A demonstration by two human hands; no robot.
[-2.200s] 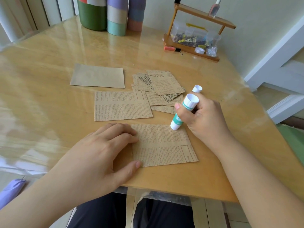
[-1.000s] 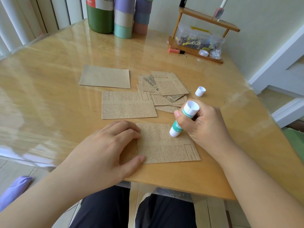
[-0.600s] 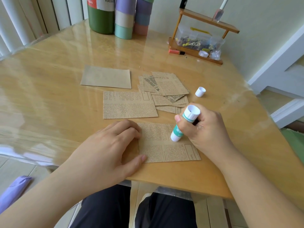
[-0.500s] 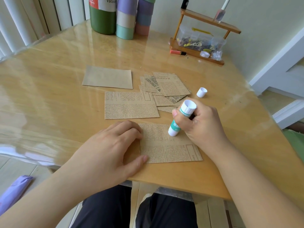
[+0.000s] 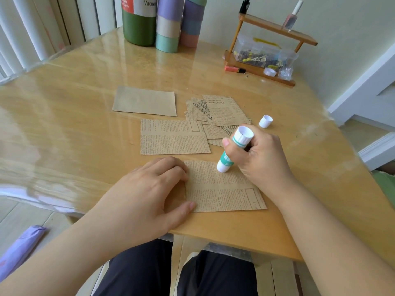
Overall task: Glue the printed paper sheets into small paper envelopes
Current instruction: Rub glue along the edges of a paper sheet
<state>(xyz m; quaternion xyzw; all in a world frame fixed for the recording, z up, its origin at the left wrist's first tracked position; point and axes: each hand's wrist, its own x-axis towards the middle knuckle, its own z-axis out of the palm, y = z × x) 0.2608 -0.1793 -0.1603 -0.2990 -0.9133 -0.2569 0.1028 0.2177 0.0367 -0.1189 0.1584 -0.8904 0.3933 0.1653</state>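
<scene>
I see the printed sheet (image 5: 222, 189) lying close to the near edge of the wooden table (image 5: 74, 116), its front edge just short of the drop, with bare tabletop open to the left and far left of it. My left hand (image 5: 147, 197) rests flat on the sheet's left end, fingers relaxed and lightly bent, thumb along the lower edge. My right hand (image 5: 260, 159) is wrapped around the glue stick (image 5: 234, 151), which tilts with its tip touching the sheet near the upper edge. Against half a second ago the tip sits in nearly the same spot near the top, after having dipped lower on the sheet just before that. The white cap (image 5: 265, 121) stands apart on the table to the right of the loose pile of printed pieces (image 5: 220, 116); a folded printed piece (image 5: 173, 137) and a plain brown envelope (image 5: 145, 101) lie beyond the sheet. At the far right corner a wooden rack (image 5: 275, 33) holds a clear plastic box (image 5: 256, 52) with small dark and yellow bits I can't make out, and a small bottle (image 5: 291, 18) stands on its top shelf
</scene>
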